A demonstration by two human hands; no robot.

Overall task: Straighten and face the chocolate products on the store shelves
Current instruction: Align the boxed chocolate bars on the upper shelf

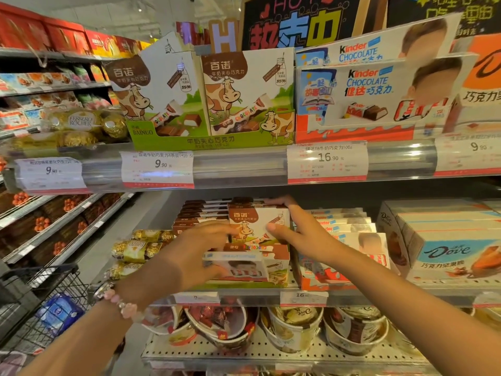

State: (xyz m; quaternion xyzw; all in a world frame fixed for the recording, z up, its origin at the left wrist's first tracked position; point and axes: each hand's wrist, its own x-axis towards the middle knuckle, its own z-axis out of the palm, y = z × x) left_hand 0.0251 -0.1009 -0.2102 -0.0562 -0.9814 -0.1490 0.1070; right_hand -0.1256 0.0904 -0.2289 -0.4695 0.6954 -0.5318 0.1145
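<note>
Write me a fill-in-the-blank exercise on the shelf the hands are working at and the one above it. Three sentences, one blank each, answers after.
1. The right hand grips a Bainuo box printed with a cartoon ____.
2. The price tag under the upper Kinder display reads ____.
3. The left hand's wrist wears a beaded ____.

Missing words: cow; 16.90; bracelet
</note>
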